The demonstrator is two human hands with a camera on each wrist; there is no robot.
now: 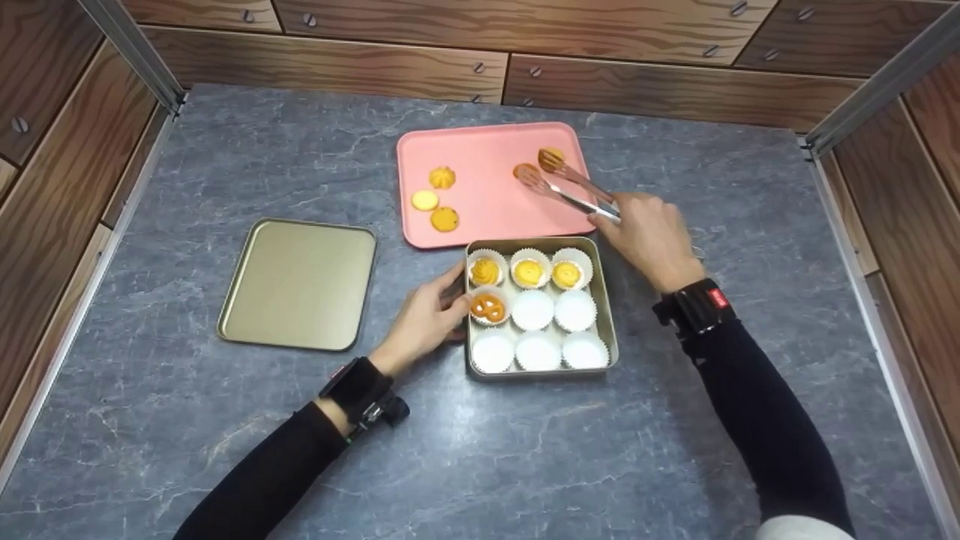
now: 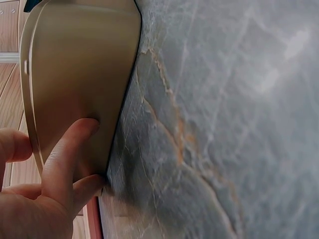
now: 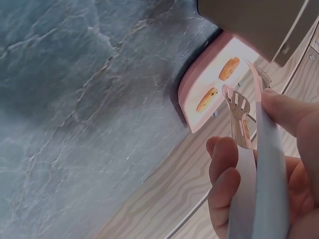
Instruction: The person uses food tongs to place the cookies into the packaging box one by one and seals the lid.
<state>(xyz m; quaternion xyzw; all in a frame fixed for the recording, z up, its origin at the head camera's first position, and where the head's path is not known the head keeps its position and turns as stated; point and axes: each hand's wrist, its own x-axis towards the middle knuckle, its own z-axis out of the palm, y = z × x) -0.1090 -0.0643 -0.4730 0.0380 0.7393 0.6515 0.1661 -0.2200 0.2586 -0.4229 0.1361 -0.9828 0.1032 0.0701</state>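
Note:
My right hand holds a pair of metal tongs, whose slotted tips are spread over two cookies at the right of the pink tray. Against the left side of a square tin rests my left hand; in the left wrist view its fingers touch the tin's outer wall. White paper cups line the tin in rows. Along the far row sit a swirled cookie and two yellow cookies. A pretzel-shaped cookie lies in the middle row's left cup.
Three cookies lie at the tray's left: a ridged one, a pale yellow round one and a browner round one. The tin's gold lid lies left of the tin. Wood-patterned walls border the grey marbled table.

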